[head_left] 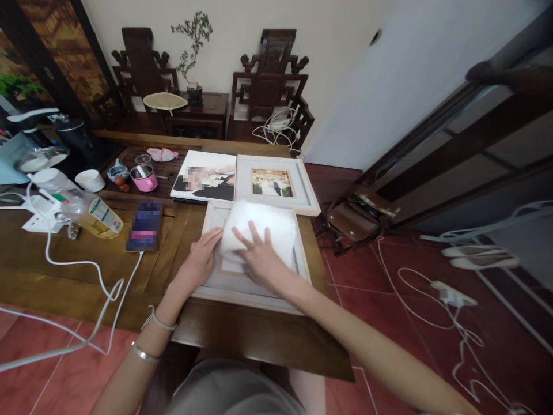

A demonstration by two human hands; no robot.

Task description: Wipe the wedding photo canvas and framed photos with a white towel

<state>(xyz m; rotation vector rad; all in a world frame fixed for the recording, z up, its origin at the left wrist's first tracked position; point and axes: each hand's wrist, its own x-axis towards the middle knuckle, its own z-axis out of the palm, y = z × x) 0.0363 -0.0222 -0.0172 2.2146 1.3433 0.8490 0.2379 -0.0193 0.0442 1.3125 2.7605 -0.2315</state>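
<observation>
A white picture frame [254, 288] lies flat on the wooden table [86, 271] in front of me. A folded white cloth [263, 222] rests on its glass. My right hand [259, 256] presses flat on the cloth's near edge, fingers spread. My left hand [201, 259] lies on the frame's left side, fingertips touching the cloth's left edge, fingers extended. Behind it sit a second white frame [276, 184] with a photo and a frameless photo print [205, 176].
A phone [144, 225] on a white cable, a plastic bottle [93, 213], a pink mug [144, 177] and a white cup [90, 180] stand at the table's left. A brown bag [352, 219] and loose cables [449, 294] lie on the red floor to the right. Carved chairs stand behind.
</observation>
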